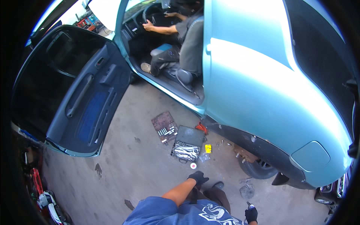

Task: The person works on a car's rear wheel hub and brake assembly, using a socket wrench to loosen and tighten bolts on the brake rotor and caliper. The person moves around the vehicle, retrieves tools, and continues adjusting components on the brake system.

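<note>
My left hand (198, 177), in a black glove, hangs in front of my body, with fingers partly apart and nothing visible in them. Lower right, my black-gloved right hand (251, 215) is closed around a small tool with a bright collar (251, 206) and a dark, narrow tip; its exact kind is unclear. Ahead of my left hand, an open dark tool case (190, 134) lies on the ground with several silver wrenches (186, 153) in it. Beside it is a reddish socket case (163, 120) with a row of sockets. A white roll with a red centre (193, 165) lies nearby.
A light-blue car (240, 82) stands with its door (80, 97) swung wide at left. Another person (165, 30) sits inside, hands at the steering wheel. A wheel (258, 168), a yellow box (208, 148), a red tool (201, 128) and small loose parts are by the car's side.
</note>
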The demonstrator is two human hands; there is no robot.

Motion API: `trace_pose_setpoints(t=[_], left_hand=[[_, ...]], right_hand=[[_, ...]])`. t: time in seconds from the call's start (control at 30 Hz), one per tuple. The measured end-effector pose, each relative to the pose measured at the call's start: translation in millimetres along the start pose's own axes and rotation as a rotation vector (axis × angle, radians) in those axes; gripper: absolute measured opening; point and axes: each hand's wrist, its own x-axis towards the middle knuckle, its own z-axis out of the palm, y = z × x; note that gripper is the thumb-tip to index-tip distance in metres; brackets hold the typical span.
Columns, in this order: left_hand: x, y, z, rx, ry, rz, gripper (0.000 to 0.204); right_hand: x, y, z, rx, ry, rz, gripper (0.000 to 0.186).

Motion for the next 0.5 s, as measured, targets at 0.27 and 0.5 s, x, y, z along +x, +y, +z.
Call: trace_pose_setpoints(t=[0.27,0.5], left_hand=[[42,97,142,0.714,-0.071,0.319,0.06],[-39,133,143,0.522,0.027,0.539,0.05]], right_hand=[[59,-87,-46,-0.123,-0.035,-0.394,0.026],[96,-186,-79,0.017,0.056,-0.566,0.032]])
